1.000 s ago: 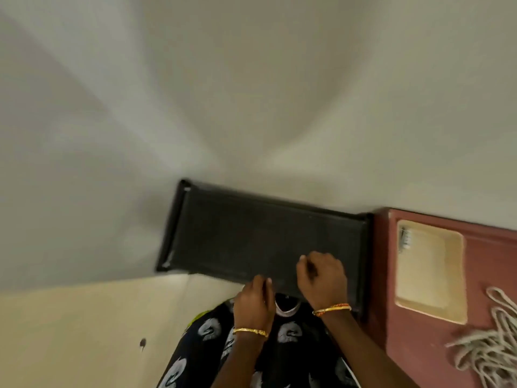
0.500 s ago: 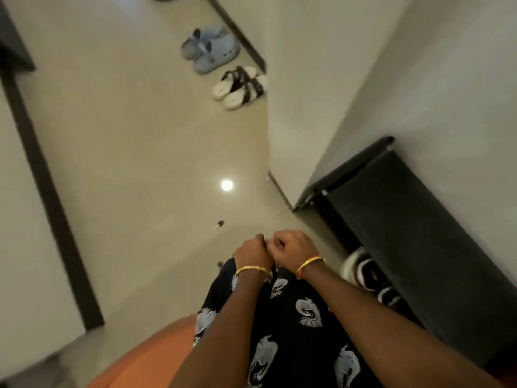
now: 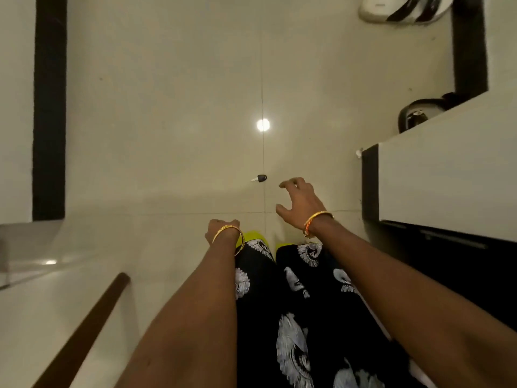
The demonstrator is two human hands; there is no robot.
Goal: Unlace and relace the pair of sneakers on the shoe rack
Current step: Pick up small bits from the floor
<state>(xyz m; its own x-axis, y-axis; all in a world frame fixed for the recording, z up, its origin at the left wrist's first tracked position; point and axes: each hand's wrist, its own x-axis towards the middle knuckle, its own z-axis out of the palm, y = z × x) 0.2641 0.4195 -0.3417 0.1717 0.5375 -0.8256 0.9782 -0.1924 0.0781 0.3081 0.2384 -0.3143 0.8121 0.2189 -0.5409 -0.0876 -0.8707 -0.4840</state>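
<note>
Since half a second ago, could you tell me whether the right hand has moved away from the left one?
Yes. The right hand has left the left hand, going forward and right, toward the black shoe rack.

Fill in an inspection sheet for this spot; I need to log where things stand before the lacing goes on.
Surface: pale tiled floor with a lamp glare.
Job's things: no sneakers or laces seen; dark rack at right, contents hidden.
Clutter: small dark object on the floor; sandals far off; dark shoe by the wall.
Grippers: left hand curled, contents not visible; right hand spread, holding nothing.
Cables: nothing seen.
Surroundings: white wall at right, black strip at left.
</note>
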